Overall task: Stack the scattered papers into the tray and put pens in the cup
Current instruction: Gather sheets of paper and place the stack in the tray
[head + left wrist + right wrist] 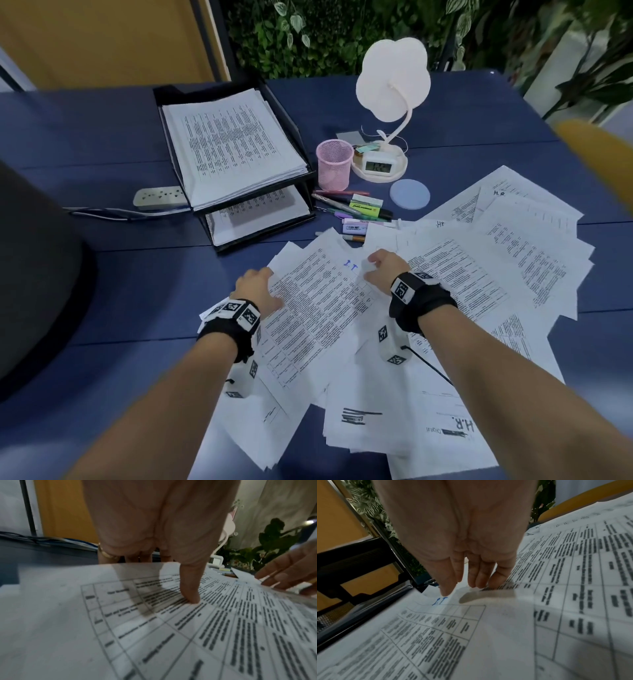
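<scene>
A printed sheet marked "I.T" [318,301] lies on top of the scattered papers [496,260] on the blue table. My left hand [262,287] pinches its left edge, thumb [190,588] on top and fingers under the edge. My right hand [371,267] pinches the sheet's far right corner, which curls up between thumb and fingers [479,580]. A black two-tier tray [310,176] at the back left holds a stack of papers [233,144]. The pink mesh cup [334,169] stands to its right. Several pens and highlighters [346,209] lie in front of the cup.
A white flower-shaped lamp [394,78] with a small clock [380,165] on its base stands behind the cup. A round blue coaster [409,193] lies beside the pens, a power strip [159,198] left of the tray. A dark chair [34,274] is at left.
</scene>
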Demonstrator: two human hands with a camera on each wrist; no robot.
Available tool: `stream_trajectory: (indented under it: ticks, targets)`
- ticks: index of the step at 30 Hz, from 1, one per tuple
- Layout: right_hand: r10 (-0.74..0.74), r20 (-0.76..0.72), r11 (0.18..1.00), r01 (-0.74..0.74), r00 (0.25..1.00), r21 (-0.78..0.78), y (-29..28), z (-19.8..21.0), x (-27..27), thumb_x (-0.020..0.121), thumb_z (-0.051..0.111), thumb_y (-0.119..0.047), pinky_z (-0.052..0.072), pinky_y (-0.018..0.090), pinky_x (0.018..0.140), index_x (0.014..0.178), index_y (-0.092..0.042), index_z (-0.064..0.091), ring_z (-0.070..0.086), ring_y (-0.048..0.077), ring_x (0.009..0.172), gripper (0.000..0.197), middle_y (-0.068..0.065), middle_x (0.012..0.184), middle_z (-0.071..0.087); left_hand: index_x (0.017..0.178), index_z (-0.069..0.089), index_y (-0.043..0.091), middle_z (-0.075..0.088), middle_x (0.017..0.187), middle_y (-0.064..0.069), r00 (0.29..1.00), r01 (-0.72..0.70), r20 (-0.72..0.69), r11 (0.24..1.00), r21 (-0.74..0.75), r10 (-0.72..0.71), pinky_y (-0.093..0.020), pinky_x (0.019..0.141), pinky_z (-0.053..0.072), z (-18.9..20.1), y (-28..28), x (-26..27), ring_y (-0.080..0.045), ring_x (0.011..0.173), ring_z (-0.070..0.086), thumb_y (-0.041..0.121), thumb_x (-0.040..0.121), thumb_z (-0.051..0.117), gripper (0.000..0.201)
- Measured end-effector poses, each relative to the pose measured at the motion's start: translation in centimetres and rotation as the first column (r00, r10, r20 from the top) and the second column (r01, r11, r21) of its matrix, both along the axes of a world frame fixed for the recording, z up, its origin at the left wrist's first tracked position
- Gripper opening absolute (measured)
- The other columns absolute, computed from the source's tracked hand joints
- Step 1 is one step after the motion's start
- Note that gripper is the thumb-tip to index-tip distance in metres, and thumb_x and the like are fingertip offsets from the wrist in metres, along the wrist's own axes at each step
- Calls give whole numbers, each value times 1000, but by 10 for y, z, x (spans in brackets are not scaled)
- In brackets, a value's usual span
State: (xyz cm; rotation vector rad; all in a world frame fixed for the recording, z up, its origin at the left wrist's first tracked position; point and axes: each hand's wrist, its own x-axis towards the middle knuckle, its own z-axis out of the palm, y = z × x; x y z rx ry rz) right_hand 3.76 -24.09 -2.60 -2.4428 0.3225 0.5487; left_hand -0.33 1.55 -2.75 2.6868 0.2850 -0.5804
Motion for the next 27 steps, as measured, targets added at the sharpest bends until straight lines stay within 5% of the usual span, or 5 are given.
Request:
stream_trajectory:
  ticks: [14,20,25,27]
  targets:
    - [65,-89,998,-63,994,28,17,-3,13,86,66,-24,37,27,99,142,-9,32,43,27,130,68,11,146,38,143,27,22,36,137,-9,994,50,-101,988,146,-36,-49,104,37,-5,1,12,-30,130,32,42,66,81,96]
    - [74,-72,995,-79,995,-68,22,-1,25,78,73,-28,48,33,96,118,-16,60,57,25,112,43,7,125,58,140,33,20,42,130,-11,990,99,-121,967,234,-73,-47,105,33,-4,3,17,-31,124,40,53,61,80,98]
    - [-14,-74,1000,16,997,24,23,-5,32,79,72,-20,44,29,89,125,-9,48,56,27,111,53,9,124,55,139,33,18,40,133,-10,992,71,-121,978,198,-47,-47,106,31,-6,7,20,-30,127,36,52,59,81,99]
    - [33,-87,999,-31,996,27,23,-5,33,80,71,-18,46,29,84,118,-6,59,59,27,103,42,11,119,61,136,34,17,42,132,-11,992,34,-126,983,179,-12,-46,105,33,-6,7,23,-30,126,38,52,59,81,97]
